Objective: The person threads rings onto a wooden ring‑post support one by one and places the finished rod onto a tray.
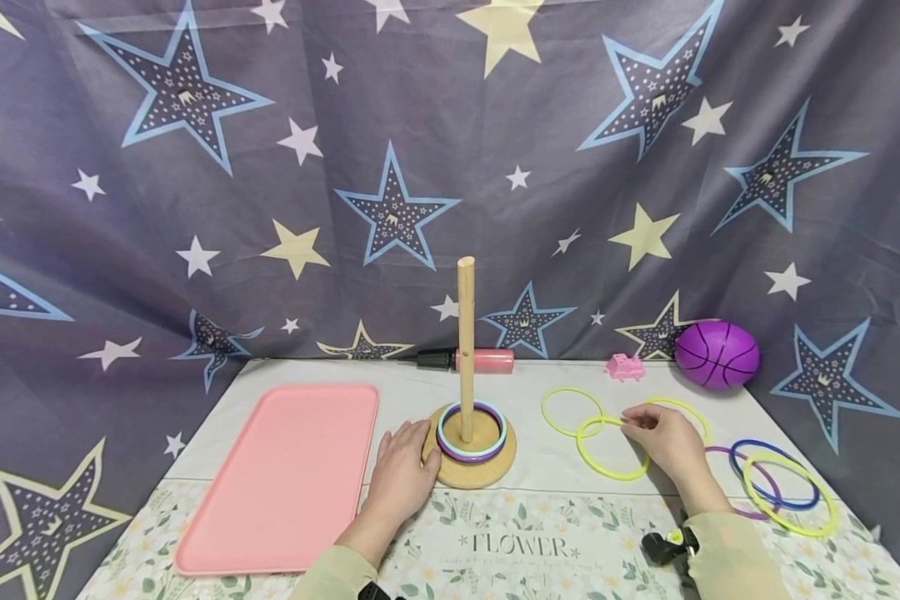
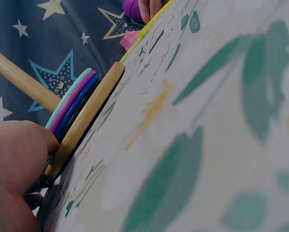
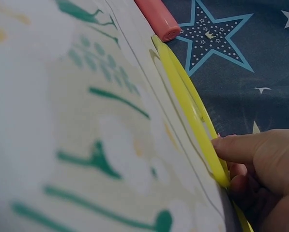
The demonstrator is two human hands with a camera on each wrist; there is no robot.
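A wooden peg [image 1: 466,350] stands upright on a round wooden base [image 1: 474,477]. Around its foot lie stacked rings: light blue [image 2: 69,96] on top, then purple [image 2: 76,100] and dark blue [image 2: 77,104]. My left hand [image 1: 403,471] rests at the base's left edge, thumb touching the rim and fingers fairly straight. Over to the right, my right hand [image 1: 669,446] pinches a yellow ring [image 1: 613,476] between thumb and fingers, close over the table. Two more yellow-green rings [image 1: 567,389] [image 1: 688,405] lie beside and behind that hand.
A pink tray [image 1: 285,475] lies at left. Behind the peg is a pink and black pump [image 1: 487,360]. A small pink toy [image 1: 625,367] and purple ball [image 1: 717,356] stand at the back right. Blue [image 1: 808,505], purple [image 1: 753,514] and yellow [image 1: 802,532] rings overlap at far right.
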